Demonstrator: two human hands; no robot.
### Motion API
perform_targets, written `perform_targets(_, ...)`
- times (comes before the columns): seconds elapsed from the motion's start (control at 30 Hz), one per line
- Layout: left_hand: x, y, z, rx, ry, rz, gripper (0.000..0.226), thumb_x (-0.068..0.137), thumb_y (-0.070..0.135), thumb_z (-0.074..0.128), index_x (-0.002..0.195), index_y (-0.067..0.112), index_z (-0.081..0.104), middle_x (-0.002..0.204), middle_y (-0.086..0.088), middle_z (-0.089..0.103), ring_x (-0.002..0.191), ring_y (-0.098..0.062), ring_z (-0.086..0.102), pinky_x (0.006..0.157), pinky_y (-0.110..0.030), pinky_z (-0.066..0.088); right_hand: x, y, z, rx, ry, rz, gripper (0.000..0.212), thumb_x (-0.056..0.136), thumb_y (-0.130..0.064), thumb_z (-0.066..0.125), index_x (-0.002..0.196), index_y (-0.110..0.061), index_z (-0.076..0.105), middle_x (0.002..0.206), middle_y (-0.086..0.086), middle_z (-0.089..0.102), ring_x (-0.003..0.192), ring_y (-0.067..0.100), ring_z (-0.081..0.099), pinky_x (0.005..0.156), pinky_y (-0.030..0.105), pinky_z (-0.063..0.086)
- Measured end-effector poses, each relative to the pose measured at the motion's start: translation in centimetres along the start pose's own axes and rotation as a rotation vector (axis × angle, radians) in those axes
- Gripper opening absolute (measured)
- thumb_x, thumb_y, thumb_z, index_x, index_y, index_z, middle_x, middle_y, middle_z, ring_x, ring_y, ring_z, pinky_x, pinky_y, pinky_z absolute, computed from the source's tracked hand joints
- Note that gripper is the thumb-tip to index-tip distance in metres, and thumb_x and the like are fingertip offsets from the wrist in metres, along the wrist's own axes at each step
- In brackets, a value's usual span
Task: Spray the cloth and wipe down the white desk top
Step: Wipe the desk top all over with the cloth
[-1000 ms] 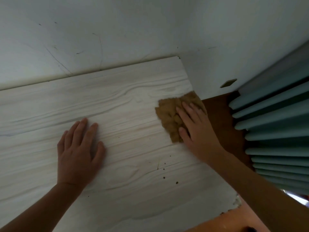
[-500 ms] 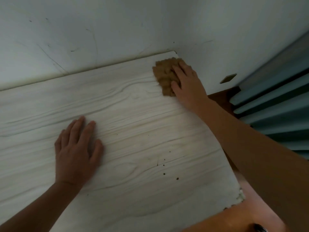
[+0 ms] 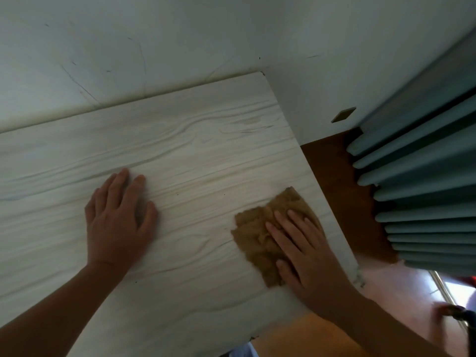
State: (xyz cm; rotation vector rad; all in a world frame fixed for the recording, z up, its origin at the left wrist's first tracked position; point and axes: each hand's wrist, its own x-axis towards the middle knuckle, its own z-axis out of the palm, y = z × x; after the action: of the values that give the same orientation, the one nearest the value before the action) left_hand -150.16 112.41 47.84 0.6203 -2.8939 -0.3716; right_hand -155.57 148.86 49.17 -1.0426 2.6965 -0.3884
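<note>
The white wood-grain desk top [image 3: 193, 150] fills the middle of the head view, pushed against a white wall. A crumpled brown cloth [image 3: 260, 235] lies near the desk's right edge, toward the front. My right hand [image 3: 301, 248] presses flat on the cloth, fingers spread over it. My left hand [image 3: 118, 220] rests palm down on the bare desk to the left, fingers apart, holding nothing. No spray bottle is in view.
A white wall [image 3: 180, 42] runs along the desk's back and right corner. Teal pleated curtains [image 3: 425, 189] hang at the right over a brown floor strip [image 3: 340, 181]. My knee [image 3: 309, 338] shows below the desk's front edge.
My right hand has dragged the cloth from the far right corner back along the right edge toward the front. The left hand stays planted on the desk.
</note>
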Motion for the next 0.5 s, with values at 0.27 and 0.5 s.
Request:
perform_targets(0.27, 0.0, -0.3, 0.4, -0.002, 0.021, 0.0, 0.062, 0.093, 0.047, 0.042, 0.148, 0.021, 0.051, 0.161, -0.01, 0.041, 0.149, -0.033, 0.033, 0.12, -0.05, 0.026, 11.7, 4.0, -3.2, -0.098, 0.027, 0.06, 0.059, 0.1, -0.036, 0.044, 0.156, -0.02, 0.031, 0.164, 0.005, 0.025, 0.152, 0.028, 0.019, 0.126, 0.042, 0.011)
perform_targets(0.5, 0.0, -0.2, 0.3, -0.01, 0.03, 0.014, 0.062, 0.093, 0.046, 0.043, 0.148, 0.019, 0.052, 0.161, -0.012, 0.042, 0.148, -0.035, 0.036, 0.119, -0.051, 0.027, 18.7, 4.9, -3.9, -0.01, 0.163, 0.263, 0.057, 0.102, -0.032, 0.042, 0.156, -0.016, 0.031, 0.164, 0.009, 0.023, 0.152, 0.027, 0.016, 0.126, 0.04, 0.01)
